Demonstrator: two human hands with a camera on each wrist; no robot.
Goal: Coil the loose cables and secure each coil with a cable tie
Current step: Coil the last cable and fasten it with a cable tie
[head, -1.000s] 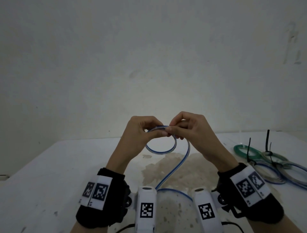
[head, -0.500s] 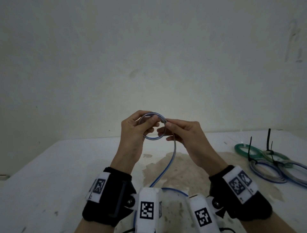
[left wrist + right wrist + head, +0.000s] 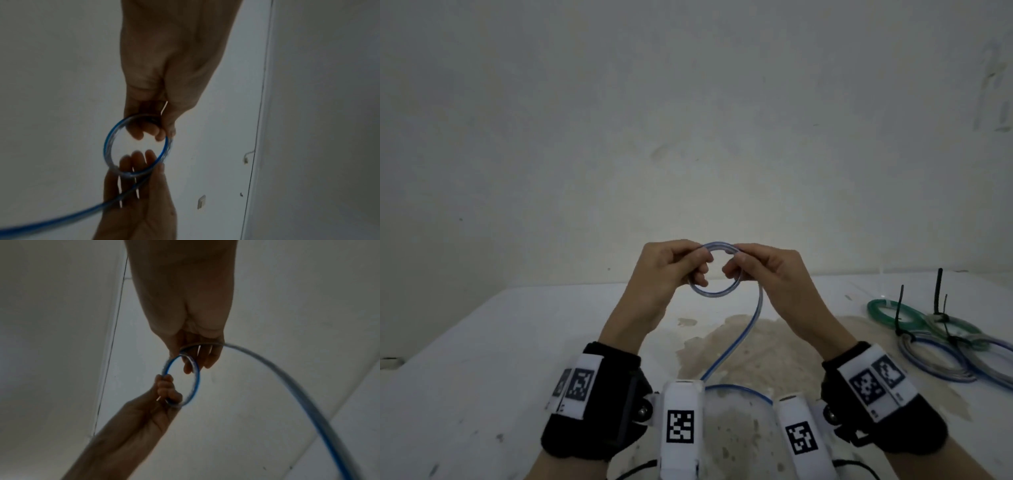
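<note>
A clear cable with a blue stripe (image 3: 714, 294) is wound into a small ring held up above the white table (image 3: 482, 342). My left hand (image 3: 671, 270) pinches the ring's left side, fingers curled through it. My right hand (image 3: 763, 274) pinches the right side, and the loose tail (image 3: 736, 346) runs down from there toward me. The left wrist view shows the ring (image 3: 109, 142) between both hands' fingertips. In the right wrist view the ring (image 3: 196, 381) hangs below my right hand, and the tail (image 3: 304, 391) arcs off right.
Several finished coils, green (image 3: 887, 310) and blue-grey (image 3: 935, 359), lie at the table's right, each bound with a black cable tie (image 3: 939, 291) whose tail sticks up. A brownish stain (image 3: 743, 356) spreads over the table's middle. A bare wall stands behind.
Both hands have kept the ring raised and turned it. The right hand slid along the cable to the ring's right side, laying another turn on it. The loose tail has shortened.
</note>
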